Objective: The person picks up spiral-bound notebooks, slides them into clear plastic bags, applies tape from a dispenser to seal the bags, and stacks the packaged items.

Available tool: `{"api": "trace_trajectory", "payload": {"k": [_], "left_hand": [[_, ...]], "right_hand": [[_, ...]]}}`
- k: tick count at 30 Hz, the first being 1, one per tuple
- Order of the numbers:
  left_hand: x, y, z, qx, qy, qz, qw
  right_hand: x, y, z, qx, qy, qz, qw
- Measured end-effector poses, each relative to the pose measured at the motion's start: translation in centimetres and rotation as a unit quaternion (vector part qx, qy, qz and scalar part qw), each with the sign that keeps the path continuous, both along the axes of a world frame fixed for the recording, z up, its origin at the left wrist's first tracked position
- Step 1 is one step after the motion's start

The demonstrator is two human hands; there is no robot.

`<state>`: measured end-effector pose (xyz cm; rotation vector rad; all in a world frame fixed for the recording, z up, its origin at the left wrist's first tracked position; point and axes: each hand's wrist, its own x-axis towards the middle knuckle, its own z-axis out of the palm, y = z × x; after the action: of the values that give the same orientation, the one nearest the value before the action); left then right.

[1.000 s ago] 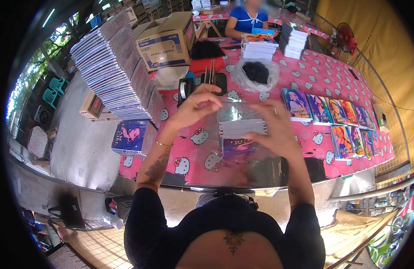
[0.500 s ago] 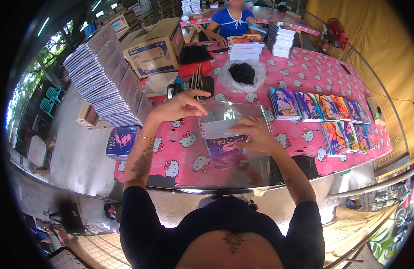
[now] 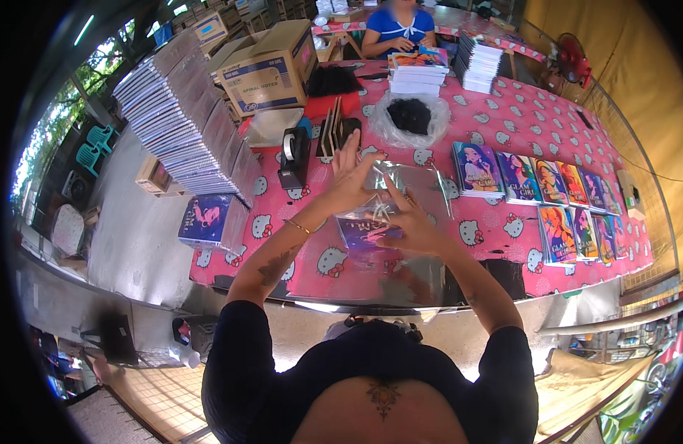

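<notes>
A purple illustrated notebook [image 3: 365, 232], on top of what looks like a small stack, lies in front of me on a sheet of clear plastic film [image 3: 423, 185]. Shiny film also covers part of its far side. My left hand [image 3: 350, 183] is over the far left of the notebook, fingers stretched and spread, fingertips by the film's edge. Across the notebook's right side rests my right hand [image 3: 414, 226], thumb and fingers apart on the film-covered surface. Whether either hand pinches the film is hard to make out.
Left stand a tall stack of wrapped notebooks [image 3: 182, 122], a wrapped purple bundle [image 3: 208, 220], a black tape dispenser [image 3: 293, 159] and a cardboard box [image 3: 267, 70]. Ahead is a plastic bag with black contents [image 3: 408, 122]; right, rows of notebooks [image 3: 478, 169]. A co-worker [image 3: 397, 33] sits opposite.
My left hand has moved right, close to my right hand, and its fingers have spread. The pale area on the notebook stack is now mostly out of sight. My view has shifted slightly.
</notes>
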<state>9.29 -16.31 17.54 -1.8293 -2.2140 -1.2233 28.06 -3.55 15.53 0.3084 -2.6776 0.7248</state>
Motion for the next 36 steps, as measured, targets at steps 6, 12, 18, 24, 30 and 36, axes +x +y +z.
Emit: {"api": "trace_trajectory", "payload": {"k": [6, 12, 18, 24, 30, 36], "left_hand": [[4.0, -4.5, 9.5, -0.175, 0.242, -0.090, 0.950], [-2.1, -5.7, 7.9, 0.096, -0.266, -0.054, 0.958], [-4.1, -3.5, -1.3, -0.139, -0.380, -0.093, 0.910], [-2.9, -3.6, -1.7, -0.057, -0.429, -0.148, 0.889], [1.2, -7.9, 1.4, -0.034, 0.038, -0.063, 0.997], [2.7, -8.1, -0.9, -0.006, 0.158, -0.044, 0.986]], "right_hand": [[-5.8, 4.0, -0.7, -0.380, -0.069, -0.150, 0.910], [-10.4, 3.7, 0.3, -0.301, -0.086, -0.073, 0.947], [-10.2, 4.2, 1.8, -0.302, -0.058, -0.046, 0.950], [-8.0, 4.8, 1.2, -0.467, -0.103, -0.019, 0.878], [-0.8, 1.3, 4.9, -0.161, -0.164, 0.039, 0.972], [-0.6, -0.4, 0.5, 0.000, 0.078, -0.051, 0.996]]}}
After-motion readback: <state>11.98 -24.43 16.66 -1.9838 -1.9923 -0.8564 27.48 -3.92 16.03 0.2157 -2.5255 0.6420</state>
